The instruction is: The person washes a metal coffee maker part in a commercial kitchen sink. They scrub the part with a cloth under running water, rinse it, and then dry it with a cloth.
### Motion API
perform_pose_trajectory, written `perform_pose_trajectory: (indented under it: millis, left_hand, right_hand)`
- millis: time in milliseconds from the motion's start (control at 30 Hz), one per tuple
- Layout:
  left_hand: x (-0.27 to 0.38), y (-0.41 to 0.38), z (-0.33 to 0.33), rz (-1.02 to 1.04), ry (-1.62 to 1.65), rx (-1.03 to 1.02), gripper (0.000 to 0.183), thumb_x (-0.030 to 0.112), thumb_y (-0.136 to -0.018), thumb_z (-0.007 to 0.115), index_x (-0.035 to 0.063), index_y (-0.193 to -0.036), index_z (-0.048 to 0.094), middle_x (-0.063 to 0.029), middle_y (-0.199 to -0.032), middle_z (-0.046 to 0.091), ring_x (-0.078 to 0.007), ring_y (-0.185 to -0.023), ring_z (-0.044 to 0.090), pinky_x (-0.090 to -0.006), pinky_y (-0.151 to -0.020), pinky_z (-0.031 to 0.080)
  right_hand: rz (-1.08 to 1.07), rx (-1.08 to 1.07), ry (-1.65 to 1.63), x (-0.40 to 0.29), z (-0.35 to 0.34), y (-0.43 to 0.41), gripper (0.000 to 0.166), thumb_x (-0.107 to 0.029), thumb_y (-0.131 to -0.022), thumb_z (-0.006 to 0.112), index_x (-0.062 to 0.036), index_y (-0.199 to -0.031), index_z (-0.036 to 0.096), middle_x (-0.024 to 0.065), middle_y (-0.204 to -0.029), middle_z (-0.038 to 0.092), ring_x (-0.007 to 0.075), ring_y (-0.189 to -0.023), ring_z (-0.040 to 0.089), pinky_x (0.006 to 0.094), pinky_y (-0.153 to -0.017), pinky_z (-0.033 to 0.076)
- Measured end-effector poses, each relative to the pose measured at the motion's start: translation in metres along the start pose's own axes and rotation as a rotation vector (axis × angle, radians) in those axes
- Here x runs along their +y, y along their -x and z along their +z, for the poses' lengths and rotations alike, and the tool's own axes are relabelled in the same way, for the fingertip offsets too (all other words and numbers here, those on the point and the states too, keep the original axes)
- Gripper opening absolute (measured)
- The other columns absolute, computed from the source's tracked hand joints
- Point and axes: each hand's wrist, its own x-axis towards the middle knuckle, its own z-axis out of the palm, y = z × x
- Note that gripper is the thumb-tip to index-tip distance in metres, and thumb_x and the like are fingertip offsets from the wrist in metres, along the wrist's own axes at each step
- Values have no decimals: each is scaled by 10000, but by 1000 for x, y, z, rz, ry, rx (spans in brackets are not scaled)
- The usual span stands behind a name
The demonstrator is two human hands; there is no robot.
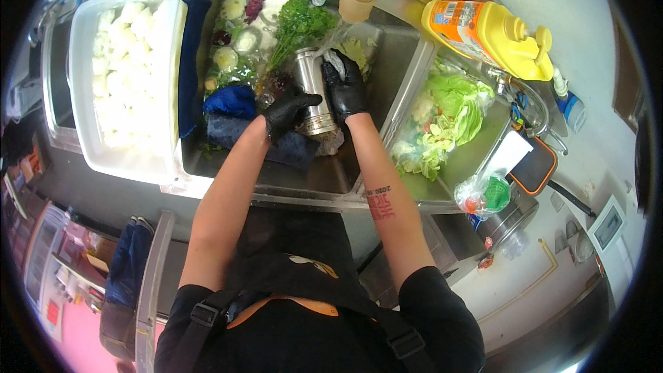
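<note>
In black gloves, both my hands are at a metal cylinder [312,80] under the faucet [358,0]. My left hand [288,110] is closed around its lower side. My right hand [346,83] holds a crumpled silvery-grey scrubber or cloth [335,63] against the cylinder's upper right side. Water runs from the spout beside the cylinder's top. Curly parsley [305,23] lies beyond the cylinder in the steel sink basin, near cut vegetable pieces [226,58]. A blue cloth [230,102] is bunched left of my left hand, with a darker wet cloth [290,147] below.
A white plastic tub [173,77] of pale cut vegetable pieces stands on the sink's left edge. The right basin holds lettuce leaves [461,109] and other scraps. A yellow pump jug [476,36] lies behind it. A steel divider [406,83] parts the basins.
</note>
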Motion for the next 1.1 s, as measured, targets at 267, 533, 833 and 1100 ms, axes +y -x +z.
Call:
perform_pose_trajectory:
  millis: [267,533,833,1100]
  left_hand:
    - [-14,-7,9,125,93,-5,569,300,-781,695,39,-1222,448,-92,-997,596,-216,-851,616,-345,-742,524]
    - [-15,-28,6,137,445,132,552,439,-839,599,91,-1236,436,-72,-961,590,-192,-833,612,-348,-697,522]
    - [-13,-30,18,125,438,203,513,511,-860,529,94,-1159,507,-71,-875,621,-195,-702,625,-325,-601,531]
    - [-39,-28,9,95,498,105,456,446,-889,517,76,-1155,515,-62,-885,626,-181,-736,622,-319,-647,519]
  right_hand:
    - [-73,84,-29,17,1,13,393,-226,-882,575,-76,-1238,502,176,-1175,509,309,-1115,488,379,-950,375]
    - [-208,-30,59,-14,-6,17,325,-91,-796,627,-59,-1115,575,156,-1044,564,325,-1005,539,373,-891,413]
    - [-140,-106,49,-29,-18,15,272,-11,-692,644,-36,-962,623,163,-950,622,325,-891,604,365,-808,464]
    - [87,-224,-110,-25,-12,13,272,-40,-781,606,-12,-1051,598,158,-1037,620,231,-973,593,311,-857,450]
